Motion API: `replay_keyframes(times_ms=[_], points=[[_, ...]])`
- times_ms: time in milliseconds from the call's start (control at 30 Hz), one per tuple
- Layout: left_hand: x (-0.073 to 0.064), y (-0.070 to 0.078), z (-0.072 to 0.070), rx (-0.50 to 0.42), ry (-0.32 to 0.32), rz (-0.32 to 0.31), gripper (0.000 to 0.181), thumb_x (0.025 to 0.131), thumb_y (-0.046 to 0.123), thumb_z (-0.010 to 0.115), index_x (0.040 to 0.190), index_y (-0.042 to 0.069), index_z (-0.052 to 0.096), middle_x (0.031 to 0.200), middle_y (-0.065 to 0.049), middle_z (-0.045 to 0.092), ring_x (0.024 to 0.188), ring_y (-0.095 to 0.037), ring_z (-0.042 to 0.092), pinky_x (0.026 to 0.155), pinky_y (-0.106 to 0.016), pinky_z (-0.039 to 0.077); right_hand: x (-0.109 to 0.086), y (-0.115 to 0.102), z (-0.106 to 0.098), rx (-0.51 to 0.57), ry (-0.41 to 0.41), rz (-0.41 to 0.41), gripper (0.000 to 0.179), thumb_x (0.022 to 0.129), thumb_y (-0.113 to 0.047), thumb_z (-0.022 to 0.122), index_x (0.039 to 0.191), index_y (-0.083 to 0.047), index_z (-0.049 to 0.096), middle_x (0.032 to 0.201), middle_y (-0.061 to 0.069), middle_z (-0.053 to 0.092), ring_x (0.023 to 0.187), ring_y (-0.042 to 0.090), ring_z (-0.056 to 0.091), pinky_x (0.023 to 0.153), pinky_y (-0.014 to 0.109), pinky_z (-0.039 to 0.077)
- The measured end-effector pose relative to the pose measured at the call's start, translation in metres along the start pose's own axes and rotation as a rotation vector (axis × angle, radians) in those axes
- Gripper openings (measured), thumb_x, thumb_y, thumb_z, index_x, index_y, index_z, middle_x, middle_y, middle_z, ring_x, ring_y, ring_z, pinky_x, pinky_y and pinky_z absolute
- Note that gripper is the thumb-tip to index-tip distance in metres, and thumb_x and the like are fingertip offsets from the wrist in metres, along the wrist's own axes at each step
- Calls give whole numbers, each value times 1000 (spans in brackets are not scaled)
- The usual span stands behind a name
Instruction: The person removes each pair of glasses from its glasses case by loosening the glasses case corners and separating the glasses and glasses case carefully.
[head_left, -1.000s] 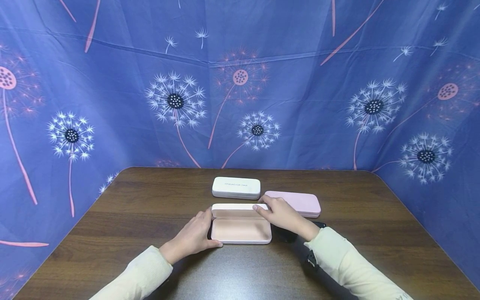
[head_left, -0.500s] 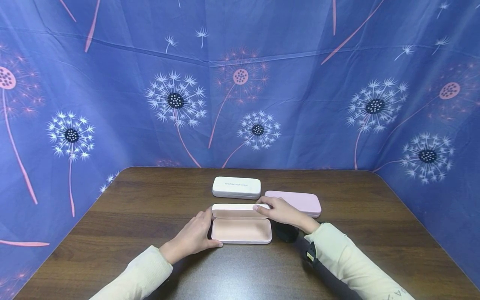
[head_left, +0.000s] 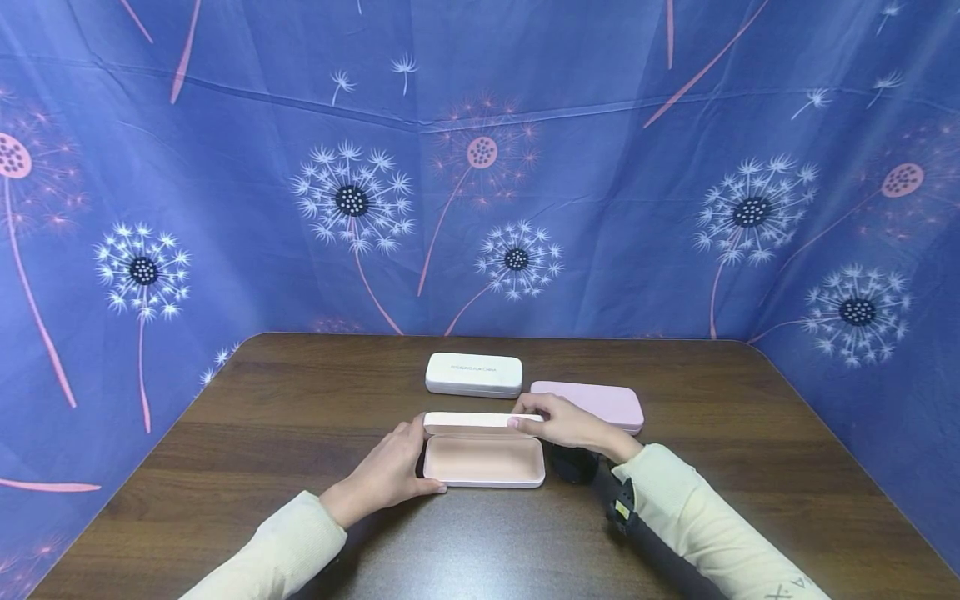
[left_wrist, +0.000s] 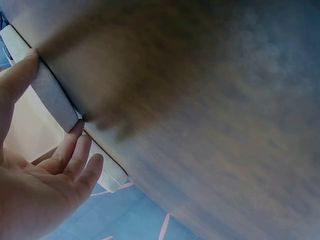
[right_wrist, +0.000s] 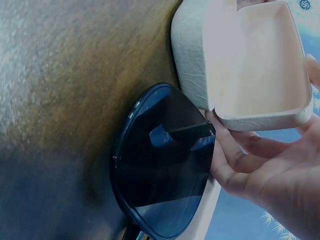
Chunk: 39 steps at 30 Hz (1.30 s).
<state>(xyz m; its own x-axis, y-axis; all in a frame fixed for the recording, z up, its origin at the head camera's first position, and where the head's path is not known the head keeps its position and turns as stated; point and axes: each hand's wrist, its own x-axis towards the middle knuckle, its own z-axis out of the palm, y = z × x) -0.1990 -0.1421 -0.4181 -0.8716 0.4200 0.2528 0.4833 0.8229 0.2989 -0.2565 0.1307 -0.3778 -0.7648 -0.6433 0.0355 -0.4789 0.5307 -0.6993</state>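
Note:
A white glasses case [head_left: 484, 462] with a pale peach lining stands open on the table, its lid [head_left: 480, 422] tilted up along the back. My left hand [head_left: 386, 475] grips the case's left end, thumb at the front edge and fingers toward the back. At the other end, my right hand [head_left: 566, 421] pinches the lid's right corner between thumb and fingers. Beside that end lie dark sunglasses [right_wrist: 165, 160], partly under my right forearm in the head view. The case's lined tray holds nothing.
Behind the open case lies a closed white glasses case [head_left: 474, 375] with lettering on top. A closed pink glasses case [head_left: 600, 404] lies to its right. A blue dandelion-print cloth [head_left: 615, 167] hangs behind the brown wooden table [head_left: 300, 392].
The lid has tipped slightly forward and down, with my right hand moving along with it. My left hand has stayed at the case's left end.

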Motion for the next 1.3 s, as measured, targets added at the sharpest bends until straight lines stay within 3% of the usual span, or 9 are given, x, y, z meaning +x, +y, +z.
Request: replay_keyframes(times_ms=[300,533,900,1167,1300], points=[[1,0,0,-15,-30,-37,102,59,42,83,130,-11,34,116,-23,57,105,-31,56,88,-43,47,-2,1,3,28,1,-17,21,87,-31,61,93,-11,65,83,0,63,75,11,49,66,23,40],[1,-2,0,-16,-23,-41,100,58,42,83,131,-7,35,111,-23,59,103,-31,56,87,-43,47,-6,1,9,37,32,-76,19,83,-27,66,90,-9,64,87,3,65,70,11,46,62,20,39],[1,-3,1,-14,-19,-30,99,58,42,83,130,-5,35,108,-20,60,101,-31,57,85,-44,48,-13,4,14,-81,110,-174,19,78,-30,71,87,-15,65,89,-3,66,77,4,50,71,23,45],[0,-3,2,-5,-9,-20,97,58,42,83,129,-5,36,107,-20,60,99,-30,58,83,-43,49,-17,3,14,-128,118,-179,24,76,-34,73,87,-15,64,90,-5,66,87,10,58,80,29,47],[1,-3,1,-9,-4,-12,96,58,42,83,128,-5,37,108,-21,60,101,-31,57,85,-43,48,-18,3,17,-154,132,-198,27,72,-33,76,88,-14,66,89,-4,65,87,11,58,78,28,47]])
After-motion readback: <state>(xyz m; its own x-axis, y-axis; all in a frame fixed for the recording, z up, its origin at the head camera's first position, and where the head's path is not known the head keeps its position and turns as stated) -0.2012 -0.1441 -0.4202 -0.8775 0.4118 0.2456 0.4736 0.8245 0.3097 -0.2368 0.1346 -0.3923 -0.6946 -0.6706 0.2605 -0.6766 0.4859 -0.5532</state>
